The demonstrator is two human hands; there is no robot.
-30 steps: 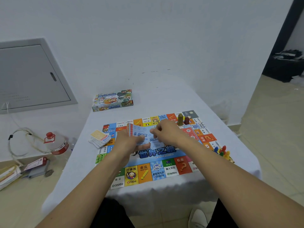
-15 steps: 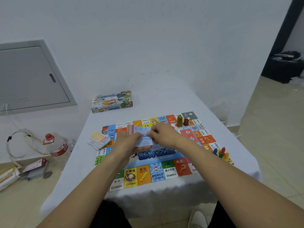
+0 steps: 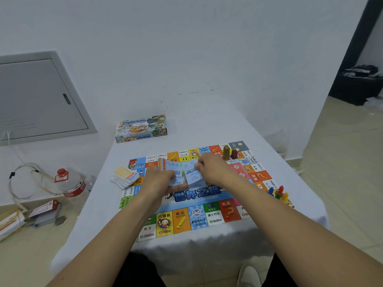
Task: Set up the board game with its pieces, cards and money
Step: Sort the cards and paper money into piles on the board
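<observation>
Fingers (image 3: 195, 167) of the right hand (image 3: 213, 169) are pinched on a single blue note (image 3: 193, 180), which is being drawn off the stack of play money (image 3: 165, 167) gripped upright in the left hand (image 3: 159, 179). Both hands are held over the middle of the game board (image 3: 215, 216), which is spread flat on the white-covered surface (image 3: 207, 129).

The step in hand is judged to be the counting out of money. It is done best if only one note is peeled at a time, the stack is kept squared and firmly clamped by the left thumb, and each note is laid in a tidy pile clear of the printed squares.

A deck of cards (image 3: 124, 177) is fanned at the board's left edge, two tall pieces (image 3: 230, 153) are stood near the far right corner, and a cluster of coloured pawns (image 3: 278, 193) is gathered at the right edge. The game box (image 3: 142, 129) is set well apart, beyond the board.

Compared with half a second ago, the blue note is seen pulled further from the stack and lower toward the board; the rest is unchanged.
</observation>
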